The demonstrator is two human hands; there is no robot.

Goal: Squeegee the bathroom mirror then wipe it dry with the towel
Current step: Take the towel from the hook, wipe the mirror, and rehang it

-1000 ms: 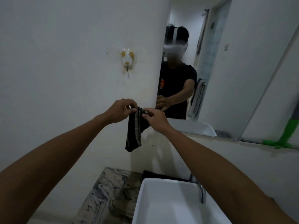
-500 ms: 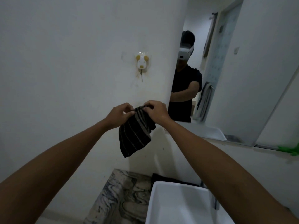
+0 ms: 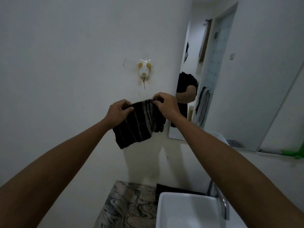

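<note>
A dark towel [image 3: 138,125] with pale stripes hangs spread between my two hands, in front of the white wall. My left hand [image 3: 119,111] pinches its upper left edge and my right hand [image 3: 166,106] pinches its upper right edge. The mirror [image 3: 233,79] is on the wall to the right; the towel's right corner overlaps the mirror's lower left edge. A green squeegee [image 3: 294,153] lies blurred on the ledge under the mirror at the far right, away from both hands.
A small animal-shaped wall hook [image 3: 144,69] sits just above my hands. Below are a white basin [image 3: 184,211] with a metal tap [image 3: 222,201], a marbled counter [image 3: 128,206] and a dark cloth [image 3: 166,188] behind the basin.
My hands have pulled apart and the towel has opened from a narrow bunched strip into a wide sheet. The view has turned left, so the mirror sits further right.
</note>
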